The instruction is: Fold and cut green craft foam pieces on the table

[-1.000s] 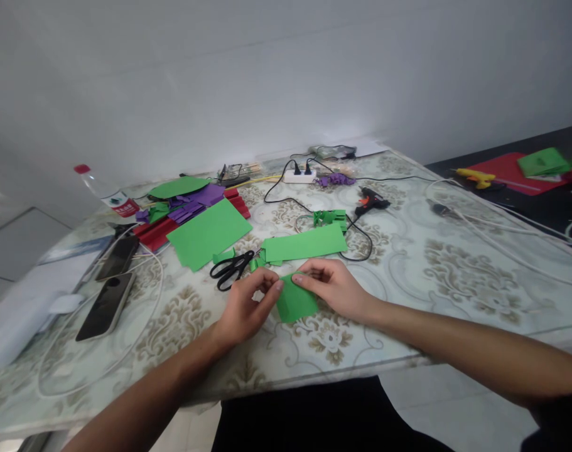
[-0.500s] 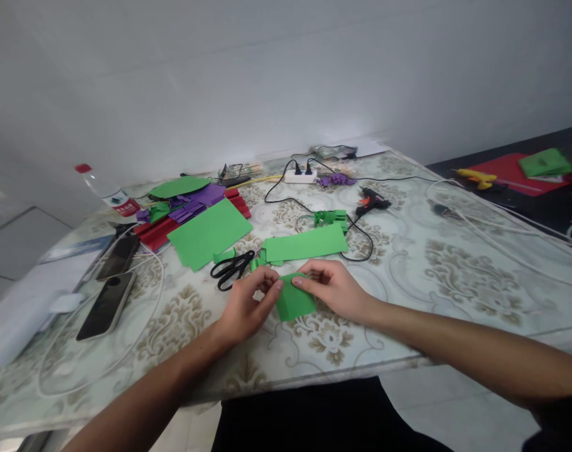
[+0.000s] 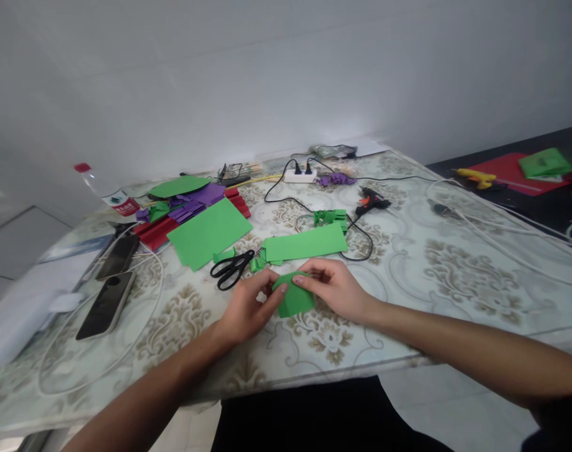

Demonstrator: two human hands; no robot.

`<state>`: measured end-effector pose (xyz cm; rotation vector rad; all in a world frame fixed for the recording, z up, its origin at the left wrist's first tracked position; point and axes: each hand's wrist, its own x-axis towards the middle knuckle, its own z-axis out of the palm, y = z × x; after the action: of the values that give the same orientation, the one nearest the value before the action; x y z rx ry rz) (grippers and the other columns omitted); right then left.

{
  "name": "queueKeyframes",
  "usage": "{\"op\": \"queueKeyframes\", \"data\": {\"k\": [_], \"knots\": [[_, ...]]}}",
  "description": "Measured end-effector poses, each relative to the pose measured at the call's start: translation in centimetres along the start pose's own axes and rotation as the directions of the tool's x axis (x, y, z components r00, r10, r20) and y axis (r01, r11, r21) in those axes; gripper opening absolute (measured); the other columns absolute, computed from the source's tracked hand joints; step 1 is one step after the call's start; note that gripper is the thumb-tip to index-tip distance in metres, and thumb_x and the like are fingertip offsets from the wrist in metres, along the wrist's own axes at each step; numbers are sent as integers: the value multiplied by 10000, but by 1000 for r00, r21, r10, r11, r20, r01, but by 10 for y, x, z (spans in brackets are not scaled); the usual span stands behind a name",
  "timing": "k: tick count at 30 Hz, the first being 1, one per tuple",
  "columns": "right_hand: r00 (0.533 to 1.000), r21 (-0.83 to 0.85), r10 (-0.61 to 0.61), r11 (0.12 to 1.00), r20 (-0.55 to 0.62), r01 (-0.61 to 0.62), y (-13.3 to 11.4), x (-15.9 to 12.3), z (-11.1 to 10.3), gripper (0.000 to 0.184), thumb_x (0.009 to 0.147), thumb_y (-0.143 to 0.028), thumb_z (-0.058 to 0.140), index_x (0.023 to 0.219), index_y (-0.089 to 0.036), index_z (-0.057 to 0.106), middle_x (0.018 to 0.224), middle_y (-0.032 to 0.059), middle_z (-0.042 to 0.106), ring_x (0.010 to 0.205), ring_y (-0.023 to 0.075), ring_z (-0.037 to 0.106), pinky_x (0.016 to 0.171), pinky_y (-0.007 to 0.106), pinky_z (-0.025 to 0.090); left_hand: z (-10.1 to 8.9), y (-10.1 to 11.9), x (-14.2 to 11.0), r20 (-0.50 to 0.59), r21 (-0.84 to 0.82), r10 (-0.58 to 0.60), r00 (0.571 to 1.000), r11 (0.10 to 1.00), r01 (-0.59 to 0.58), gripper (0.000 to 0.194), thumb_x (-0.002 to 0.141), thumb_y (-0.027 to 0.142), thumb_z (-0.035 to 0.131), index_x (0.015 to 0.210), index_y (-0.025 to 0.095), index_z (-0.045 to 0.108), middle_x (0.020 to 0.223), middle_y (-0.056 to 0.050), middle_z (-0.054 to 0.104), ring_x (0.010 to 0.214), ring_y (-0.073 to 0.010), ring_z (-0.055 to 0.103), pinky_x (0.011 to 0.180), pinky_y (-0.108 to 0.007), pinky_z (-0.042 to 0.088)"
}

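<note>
Both hands hold a small piece of green paper near the table's front edge. My left hand pinches its left upper edge between thumb and fingers. On the other side, my right hand grips the upper right part, thumb on top; the fingertips behind the sheet are hidden. The paper bends a little between the hands. Just beyond lies a long green paper strip, and black-handled scissors rest left of it with the blades partly under green scraps.
A larger green sheet, purple fringed paper and red folded paper lie left. Behind are a power strip and a black glue gun with its cord. Two phones and a bottle stand at left; white cables cross the right.
The left thumb has shifted slightly up and right on the green paper, whose upper left edge now curves. The right hand is almost unmoved.
</note>
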<state>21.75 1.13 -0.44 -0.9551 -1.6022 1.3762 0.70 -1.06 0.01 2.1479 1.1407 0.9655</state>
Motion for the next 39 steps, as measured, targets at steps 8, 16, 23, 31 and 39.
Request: {"op": "queueKeyframes", "data": {"k": [8, 16, 23, 31, 39], "knots": [[999, 22, 37, 999, 20, -37, -2, -1, 1, 371, 818, -521, 712, 821, -152, 675, 634, -13, 554, 556, 107, 445, 515, 246, 325, 1, -2, -2, -56, -17, -52, 997, 999, 51, 203, 970, 317, 548, 839, 169, 591, 700, 23, 536, 632, -100, 486, 601, -216, 393], [999, -6, -1, 1000, 33, 1, 1, -2, 3, 309, 826, -461, 721, 883, -162, 669, 698, -2, 595, 609, 120, 495, 551, 244, 370, 2, -2, 0, 7, -42, -73, 997, 996, 74, 221, 966, 344, 556, 870, 162, 637, 728, 6, 586, 650, -110, 507, 612, -227, 405], [999, -14, -30, 999, 35, 31, 0, -2, 3, 288, 848, -462, 705, 844, -175, 687, 702, 0, 607, 606, 121, 488, 554, 246, 376, 4, 0, 0, 48, -12, -42, 998, 999, 43, 226, 970, 348, 549, 884, 161, 643, 706, 12, 578, 638, -110, 503, 608, -227, 406], [990, 70, -45, 996, -134, 54, 1, 1, 1, 304, 832, -480, 716, 859, -183, 657, 713, -11, 574, 659, 136, 504, 624, 261, 413, 1, -2, 0, 9, 13, -56, 998, 998, 56, 238, 969, 349, 546, 828, 165, 599, 698, 22, 545, 636, -106, 476, 614, -232, 395], [986, 59, -33, 997, -163, 43, 1, 3, -1, 339, 829, -517, 704, 843, -185, 635, 715, -15, 539, 669, 136, 481, 617, 256, 408, 1, -2, 0, 8, -2, -46, 999, 999, 46, 250, 977, 357, 528, 821, 169, 584, 697, 19, 528, 642, -110, 471, 619, -230, 399]]}}
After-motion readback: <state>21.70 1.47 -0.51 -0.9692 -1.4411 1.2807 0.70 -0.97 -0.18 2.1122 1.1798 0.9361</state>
